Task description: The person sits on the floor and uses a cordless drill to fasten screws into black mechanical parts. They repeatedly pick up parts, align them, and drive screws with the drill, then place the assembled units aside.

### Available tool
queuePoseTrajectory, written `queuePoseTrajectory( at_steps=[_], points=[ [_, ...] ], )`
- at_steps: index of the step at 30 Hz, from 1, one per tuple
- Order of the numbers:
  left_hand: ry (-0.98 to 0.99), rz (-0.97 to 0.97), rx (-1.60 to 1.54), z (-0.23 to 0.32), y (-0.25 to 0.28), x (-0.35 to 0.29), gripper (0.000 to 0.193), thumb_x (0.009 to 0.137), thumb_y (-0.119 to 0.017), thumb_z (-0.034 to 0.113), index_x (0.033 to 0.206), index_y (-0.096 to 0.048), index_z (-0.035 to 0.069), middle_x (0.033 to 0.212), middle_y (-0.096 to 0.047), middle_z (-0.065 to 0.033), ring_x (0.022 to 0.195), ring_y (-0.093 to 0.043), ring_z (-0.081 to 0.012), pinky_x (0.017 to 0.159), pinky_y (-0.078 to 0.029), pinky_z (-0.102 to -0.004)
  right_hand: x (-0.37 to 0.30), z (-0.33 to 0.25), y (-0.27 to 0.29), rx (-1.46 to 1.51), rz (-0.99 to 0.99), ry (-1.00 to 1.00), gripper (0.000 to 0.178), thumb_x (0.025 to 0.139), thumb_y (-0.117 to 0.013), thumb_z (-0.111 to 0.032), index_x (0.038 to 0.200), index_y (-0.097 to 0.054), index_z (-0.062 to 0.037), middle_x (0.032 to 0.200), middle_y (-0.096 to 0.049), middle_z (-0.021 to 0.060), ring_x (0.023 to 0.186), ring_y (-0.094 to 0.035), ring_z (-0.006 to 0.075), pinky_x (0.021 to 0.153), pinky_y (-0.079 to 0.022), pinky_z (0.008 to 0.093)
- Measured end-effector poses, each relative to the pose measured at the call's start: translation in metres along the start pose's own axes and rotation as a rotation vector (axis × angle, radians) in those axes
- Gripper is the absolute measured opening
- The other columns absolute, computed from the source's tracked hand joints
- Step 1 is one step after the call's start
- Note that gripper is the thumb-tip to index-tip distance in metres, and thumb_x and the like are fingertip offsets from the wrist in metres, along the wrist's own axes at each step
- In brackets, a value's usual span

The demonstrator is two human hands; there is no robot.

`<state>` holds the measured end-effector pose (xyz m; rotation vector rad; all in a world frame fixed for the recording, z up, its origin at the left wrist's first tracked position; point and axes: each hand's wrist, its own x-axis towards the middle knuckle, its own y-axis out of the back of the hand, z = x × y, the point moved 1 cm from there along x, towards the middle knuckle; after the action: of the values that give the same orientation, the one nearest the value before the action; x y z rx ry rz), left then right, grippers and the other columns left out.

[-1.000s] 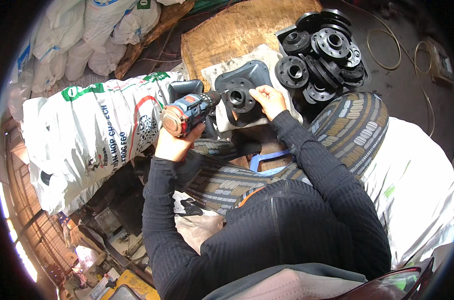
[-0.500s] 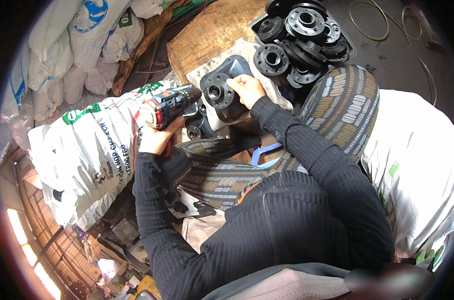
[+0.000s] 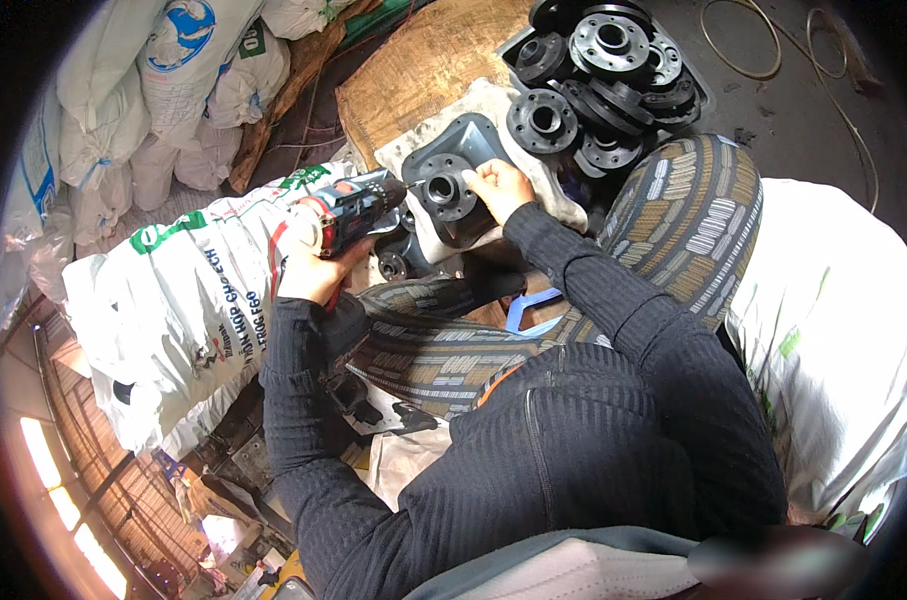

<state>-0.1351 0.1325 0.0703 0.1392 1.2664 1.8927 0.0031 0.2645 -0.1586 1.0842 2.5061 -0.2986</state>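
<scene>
My left hand [image 3: 317,272] is wrapped round the grip of a cordless drill [image 3: 350,213], which points right. Its thin bit ends beside the left rim of a dark round metal flange [image 3: 459,199] with a raised hub and small holes around it. Whether the bit touches the rim cannot be made out. At the flange's upper right edge, my right hand [image 3: 502,190] pinches the rim between thumb and fingers. The flange sits over a grey square-mouthed metal piece [image 3: 466,133], which rests on a whitish cloth [image 3: 399,160].
A tray [image 3: 707,100] heaped with dark flanges [image 3: 611,42] stands at the far right. More dark parts [image 3: 394,264] lie below the drill. A wooden board [image 3: 414,50] is behind, white sacks [image 3: 174,300] at left, another white sack [image 3: 824,300] at right. A hose [image 3: 744,75] loops on the floor.
The flange has dropped away from me and shifted slightly right, uncovering more of the grey piece. My right hand moved down a little with it, and the drill edged right.
</scene>
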Motion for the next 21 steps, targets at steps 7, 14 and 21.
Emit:
queuePoseTrajectory(
  at_steps=[7,14,21],
  points=[
    [0.220,-0.083,-0.041,0.019,0.006,0.012,0.059,0.071,-0.080,0.017,0.120,-0.052,0.001,0.110,-0.061,-0.0106,0.099,-0.059,-0.0202,0.088,-0.046,-0.0307,0.000,-0.014,0.007,-0.063,-0.049,-0.018,0.026,0.078,-0.072,-0.029,0.074,-0.060,-0.0056,0.056,-0.052,-0.0022,0.052,-0.046,0.0085,0.052,-0.040,0.0277],
    [0.081,-0.209,0.015,-0.001,-0.002,0.023,0.047,0.072,-0.069,-0.001,0.116,-0.054,0.002,0.109,-0.061,-0.0091,0.102,-0.057,-0.0200,0.090,-0.044,-0.0310,0.005,-0.009,0.011,-0.001,-0.108,-0.054,0.020,0.083,-0.069,-0.020,0.074,-0.057,-0.0065,0.058,-0.041,-0.0107,0.053,-0.031,-0.0006,0.047,-0.024,0.0191],
    [0.124,-0.188,0.085,0.008,-0.009,0.019,0.048,0.070,-0.076,0.015,0.111,-0.056,0.000,0.103,-0.064,-0.0138,0.097,-0.063,-0.0236,0.086,-0.048,-0.0319,0.002,-0.007,0.015,-0.048,-0.138,-0.091,0.027,0.079,-0.071,-0.030,0.073,-0.059,-0.0061,0.053,-0.043,-0.0066,0.050,-0.036,0.0034,0.046,-0.032,0.0242]
  ],
)
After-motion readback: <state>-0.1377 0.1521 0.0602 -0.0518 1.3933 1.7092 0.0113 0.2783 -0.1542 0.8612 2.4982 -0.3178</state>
